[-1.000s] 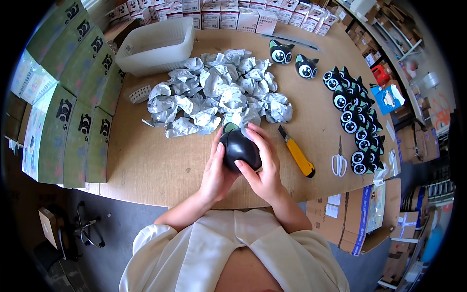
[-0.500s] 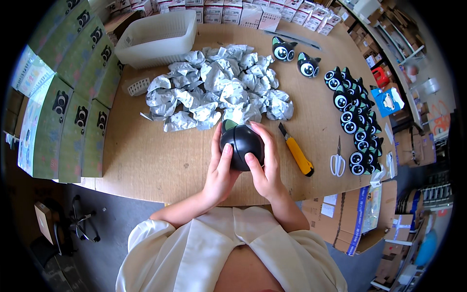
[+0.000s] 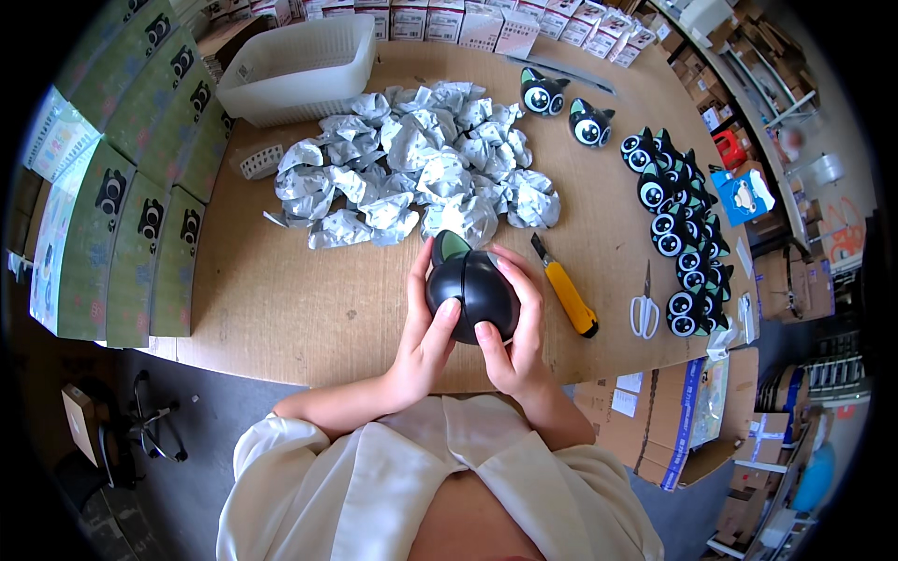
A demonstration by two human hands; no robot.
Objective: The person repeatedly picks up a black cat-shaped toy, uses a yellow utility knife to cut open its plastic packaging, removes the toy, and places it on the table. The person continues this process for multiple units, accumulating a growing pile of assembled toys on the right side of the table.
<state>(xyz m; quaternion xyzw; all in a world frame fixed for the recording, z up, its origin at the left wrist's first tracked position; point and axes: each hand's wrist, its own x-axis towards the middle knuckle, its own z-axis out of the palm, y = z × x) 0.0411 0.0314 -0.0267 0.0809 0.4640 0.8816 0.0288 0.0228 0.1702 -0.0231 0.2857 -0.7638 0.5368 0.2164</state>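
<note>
Between my two hands is a round black cat-head figure (image 3: pixel 474 292), held above the table's near edge. A seam line runs down its smooth side, and one green-lined ear points up. My left hand (image 3: pixel 427 313) wraps its left side, thumb pressed near the seam. Around the right side curl the fingers of my right hand (image 3: pixel 518 323), its thumb on the lower front. The figure's eyes are out of sight. Just right of my right hand lies a yellow utility knife (image 3: pixel 571 297), blade end pointing away. White-handled scissors (image 3: pixel 644 313) rest farther right.
Crumpled silvery wrapping paper (image 3: pixel 412 159) is heaped mid-table. Behind it stands a translucent plastic basket (image 3: pixel 299 89). Green boxes (image 3: pixel 79 243) are stacked at left. Two cat heads (image 3: pixel 590 123) sit at the back, several more (image 3: pixel 669 229) in rows at right. An open carton (image 3: pixel 645 416) stands below the right edge.
The black cat head has come slightly nearer and turned a little in my hands, showing more of its green ear. Both hands keep their hold. The whole view has shifted slightly.
</note>
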